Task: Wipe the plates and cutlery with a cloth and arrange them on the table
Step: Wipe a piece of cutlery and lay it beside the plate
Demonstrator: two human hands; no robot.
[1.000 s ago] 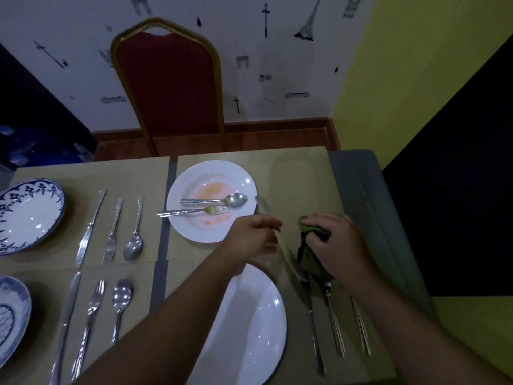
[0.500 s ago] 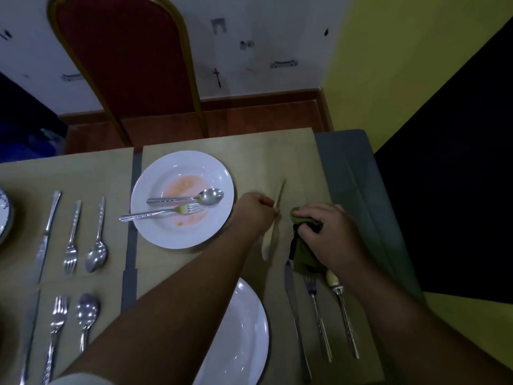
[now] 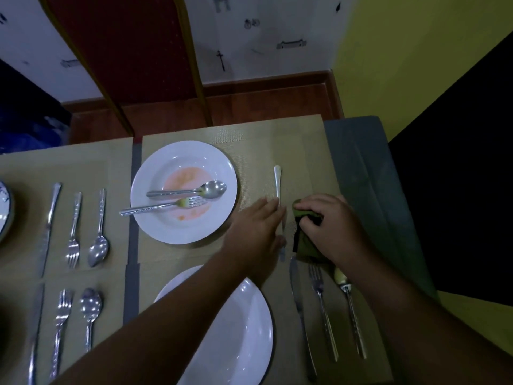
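Observation:
A table knife [image 3: 278, 181] lies lengthwise on the tan placemat [image 3: 258, 145], just right of the dirty white plate [image 3: 158, 223]. My left hand [image 3: 256, 227] covers the knife's middle, fingertips still on it. My right hand [image 3: 331, 227] is beside it, closed on a bunched green cloth [image 3: 302, 241]. The dirty plate has orange smears and carries a spoon [image 3: 191, 190] and a fork [image 3: 166, 207] with a bit of food on its tines. A clean white plate [image 3: 244, 337] sits near me, partly under my left forearm.
A knife [image 3: 301, 315], fork [image 3: 322, 307] and spoon [image 3: 349, 309] lie in a row right of the clean plate. Two more cutlery sets [image 3: 75, 226] lie on the left mats beside a blue-patterned plate [image 3: 4, 209]. A red chair [image 3: 125, 56] stands behind the table.
My left hand has lowered the knife from a raised, tilted hold until it lies flat on the mat. My right hand stays on the cloth. The camera has tilted down and right.

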